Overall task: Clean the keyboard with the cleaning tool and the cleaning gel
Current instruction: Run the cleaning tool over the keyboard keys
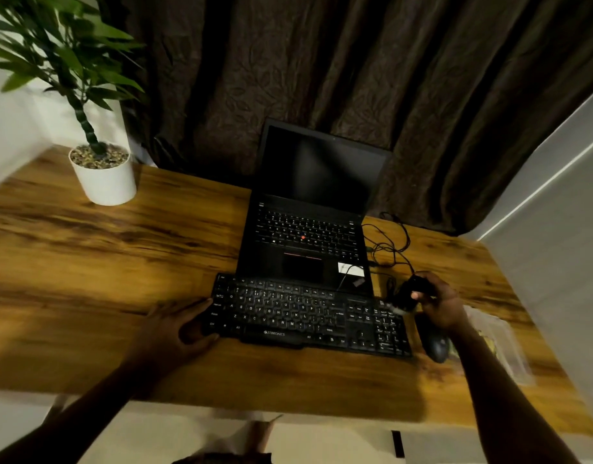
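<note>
A black keyboard (308,313) lies on the wooden desk (104,262) in front of an open laptop. My left hand (174,326) grips the keyboard's left end, thumb on its front edge and fingers along the side. My right hand (439,304) holds a black cleaning tool (410,296) with a pale brush tip that points down at the keyboard's upper right corner. To the right of my right forearm lies a clear packet (502,343) with something yellow in it, blurred; I cannot tell whether it is the cleaning gel.
A black laptop (308,236) with a dark screen stands behind the keyboard. A black mouse (434,343) lies at the keyboard's right end, with tangled cables (388,246) behind it. A potted plant in a white pot (104,177) stands at the back left. Dark curtains hang behind.
</note>
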Demonstrator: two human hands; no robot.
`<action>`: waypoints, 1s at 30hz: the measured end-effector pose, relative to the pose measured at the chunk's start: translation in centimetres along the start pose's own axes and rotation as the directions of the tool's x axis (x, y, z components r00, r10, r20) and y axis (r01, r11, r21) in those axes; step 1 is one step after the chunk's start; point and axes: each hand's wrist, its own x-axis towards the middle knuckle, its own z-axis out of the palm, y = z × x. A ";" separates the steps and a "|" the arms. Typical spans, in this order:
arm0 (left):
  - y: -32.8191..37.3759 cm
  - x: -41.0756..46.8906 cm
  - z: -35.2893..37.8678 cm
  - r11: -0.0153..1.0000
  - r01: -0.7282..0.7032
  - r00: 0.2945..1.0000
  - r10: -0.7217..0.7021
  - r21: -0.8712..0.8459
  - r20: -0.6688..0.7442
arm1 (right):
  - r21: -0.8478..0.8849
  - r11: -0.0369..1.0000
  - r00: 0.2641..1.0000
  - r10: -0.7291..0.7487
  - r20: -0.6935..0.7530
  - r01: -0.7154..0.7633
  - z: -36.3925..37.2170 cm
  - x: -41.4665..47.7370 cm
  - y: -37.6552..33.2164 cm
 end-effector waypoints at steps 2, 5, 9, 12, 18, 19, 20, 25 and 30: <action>-0.1 0.0 0.0 1.000 0.006 1.000 -0.006 -0.013 0.006 | -0.017 0.999 1.000 0.030 0.000 -0.030 -0.3 -0.1 0.2; 0.1 0.1 0.0 0.999 0.007 1.000 -0.007 -0.037 -0.003 | -0.068 0.998 1.000 0.015 0.005 -0.014 0.9 0.0 -0.4; 0.5 -0.2 -0.4 0.998 0.033 0.999 -0.032 -0.050 0.017 | -0.036 0.998 0.999 -0.050 0.020 0.051 2.9 0.0 -1.9; 1.3 -0.4 -1.1 0.997 0.058 0.998 -0.056 -0.051 0.041 | -0.017 0.998 0.999 -0.054 -0.001 0.054 2.7 -0.4 -2.1; 2.1 -0.5 -1.7 0.994 0.085 0.995 -0.081 -0.062 0.065 | -0.029 0.998 0.998 0.046 -0.045 -0.048 0.1 -2.1 -0.9; 1.9 -0.6 -1.5 0.995 0.080 0.995 -0.076 -0.054 0.069 | -0.029 0.999 0.998 0.044 -0.051 -0.046 0.1 -2.1 -0.9; 1.7 -0.5 -1.3 0.997 0.070 0.996 -0.067 -0.045 0.064 | -0.025 0.999 0.998 0.034 -0.053 -0.035 0.3 -2.0 -1.0; 1.6 -0.4 -1.2 0.996 0.078 0.994 -0.075 -0.035 0.076 | 0.041 0.999 1.000 -0.013 0.010 0.012 2.8 -1.3 -2.3; 1.2 -0.5 -1.1 0.993 0.107 0.990 -0.102 -0.044 0.099 | 0.051 0.999 1.000 0.013 0.008 -0.013 1.7 -1.3 -2.2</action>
